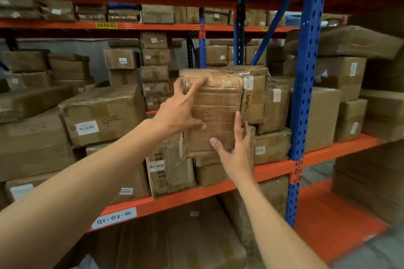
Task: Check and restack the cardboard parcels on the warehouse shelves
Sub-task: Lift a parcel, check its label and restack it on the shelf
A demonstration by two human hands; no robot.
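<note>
A brown cardboard parcel [218, 102], wrapped in clear tape with handwriting on its front, stands on top of other parcels on the middle shelf, tilted slightly. My left hand [181, 111] grips its left edge, index finger stretched up across the front and thumb lower on the front. Gripping the lower right corner is my right hand [237, 153], thumb on the front, fingers up along the right side. Under the parcel sit a barcoded box [169, 170] and flatter boxes [209, 172].
A large box marked in pen [102, 116] lies close on the left. Taped boxes [273, 102] crowd the right, up to the blue rack upright [306, 85]. The orange shelf beam [273, 169] runs below. Stacked parcels fill the upper shelf [157, 14] and the rear racks.
</note>
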